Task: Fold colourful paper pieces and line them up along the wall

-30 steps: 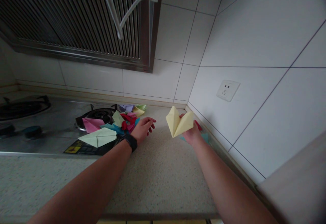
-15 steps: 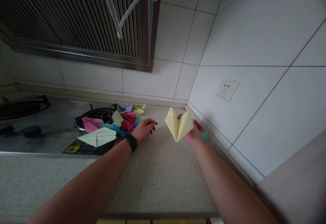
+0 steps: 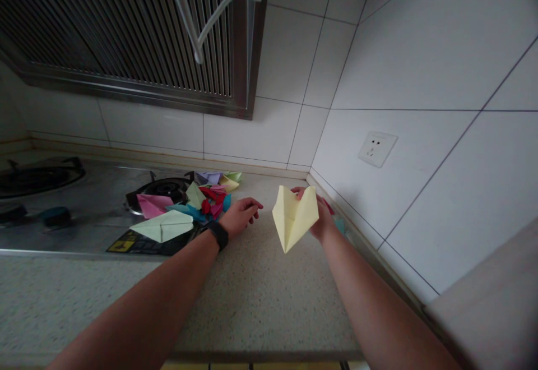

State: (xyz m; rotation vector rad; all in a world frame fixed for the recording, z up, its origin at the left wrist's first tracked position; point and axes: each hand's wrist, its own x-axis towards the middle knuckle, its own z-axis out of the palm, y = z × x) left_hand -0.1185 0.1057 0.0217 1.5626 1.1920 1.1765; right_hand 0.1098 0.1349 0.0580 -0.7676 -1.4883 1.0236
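Observation:
A pale yellow paper airplane (image 3: pixel 295 216) is held above the counter in my right hand (image 3: pixel 323 217), its pointed nose tipped down toward me. Most of the fingers of that hand are hidden behind the folded paper. My left hand (image 3: pixel 242 216), with a black band at the wrist, rests on the counter with loosely bent fingers and nothing in them. Beside it lies a pile of folded papers on the stove, among them a pale green paper airplane (image 3: pixel 163 226), a pink one (image 3: pixel 154 205) and red folded pieces (image 3: pixel 209 204).
The gas stove (image 3: pixel 101 213) with its burners is at the left, under a range hood (image 3: pixel 138 39). A white hook-shaped rod (image 3: pixel 199 45) hangs in front. Teal paper (image 3: pixel 339 225) lies by the right wall, below a socket (image 3: pixel 377 148). The speckled counter (image 3: pixel 269 308) ends at the front edge.
My right hand has tilted the yellow paper airplane, so its nose points lower and more of its folded face shows. My left hand stays nearly in place.

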